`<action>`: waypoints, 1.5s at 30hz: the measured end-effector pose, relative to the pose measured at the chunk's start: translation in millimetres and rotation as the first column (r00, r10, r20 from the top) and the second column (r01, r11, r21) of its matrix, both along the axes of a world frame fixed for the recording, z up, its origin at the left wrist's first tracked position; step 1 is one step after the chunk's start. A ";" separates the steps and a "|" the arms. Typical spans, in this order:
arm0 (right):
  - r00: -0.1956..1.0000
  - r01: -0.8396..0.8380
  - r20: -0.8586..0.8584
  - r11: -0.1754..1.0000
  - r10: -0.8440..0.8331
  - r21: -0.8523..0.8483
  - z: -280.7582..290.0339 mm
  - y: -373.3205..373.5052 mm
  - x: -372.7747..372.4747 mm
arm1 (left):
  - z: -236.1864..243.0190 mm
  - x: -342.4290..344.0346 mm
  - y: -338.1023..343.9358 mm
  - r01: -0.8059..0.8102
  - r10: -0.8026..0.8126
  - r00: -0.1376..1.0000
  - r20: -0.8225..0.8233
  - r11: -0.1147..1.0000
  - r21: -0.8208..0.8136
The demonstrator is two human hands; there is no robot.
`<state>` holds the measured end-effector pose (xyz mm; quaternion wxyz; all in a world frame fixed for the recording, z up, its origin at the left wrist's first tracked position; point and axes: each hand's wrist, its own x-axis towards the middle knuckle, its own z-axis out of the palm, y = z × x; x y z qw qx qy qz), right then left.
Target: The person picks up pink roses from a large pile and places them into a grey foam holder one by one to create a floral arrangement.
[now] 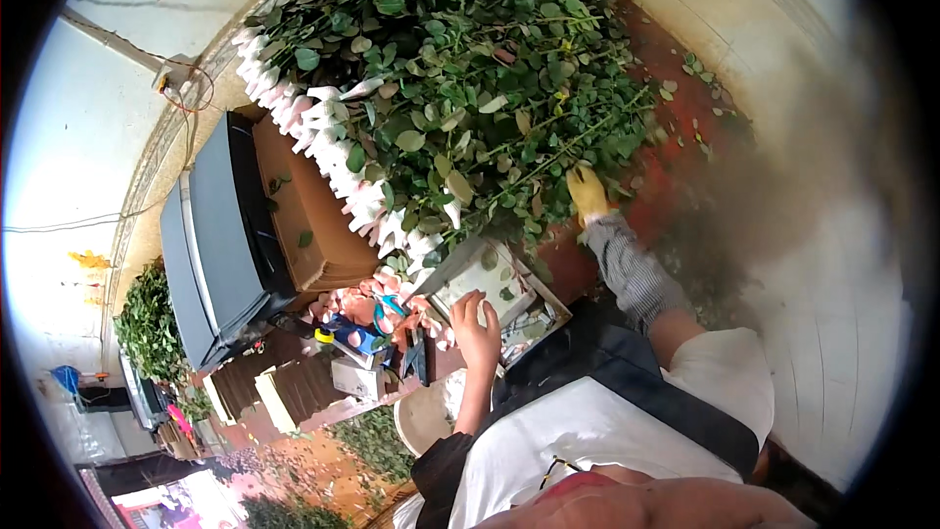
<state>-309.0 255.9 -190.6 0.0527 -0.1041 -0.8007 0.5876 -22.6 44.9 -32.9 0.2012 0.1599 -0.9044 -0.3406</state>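
A brown cardboard box (318,220) sits beside a grey-and-black case (223,245).

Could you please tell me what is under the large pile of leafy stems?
A reddish surface with loose leaves shows along the pile's right edge, by the gloved right hand; whatever lies beneath its middle is covered by foliage.

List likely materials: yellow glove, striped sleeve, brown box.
Yellow glove: perhaps rubber or coated fabric; solid colour, but too small to settle material or finish.
Striped sleeve: cloth, matte; it bunches in soft wrinkles.
Brown box: probably cardboard, matte; flat tan-brown panels meet at creased edges.
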 end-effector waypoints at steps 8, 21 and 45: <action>0.471 -0.865 0.750 0.408 0.463 0.292 128.9 -16.5 -59.0 | -5.2 13.9 -3.3 -0.190 0.196 0.977 0.079 0.979 -0.079; 0.249 0.018 -0.125 0.125 0.960 0.992 295.6 -178.7 -155.8 | -4.9 6.3 0.0 -0.325 0.340 0.936 0.089 0.934 -0.146; 0.519 -0.398 -0.137 0.380 0.844 0.835 153.3 -99.0 3.1 | 286.8 18.8 -44.8 0.730 -0.357 0.511 -0.782 0.660 0.176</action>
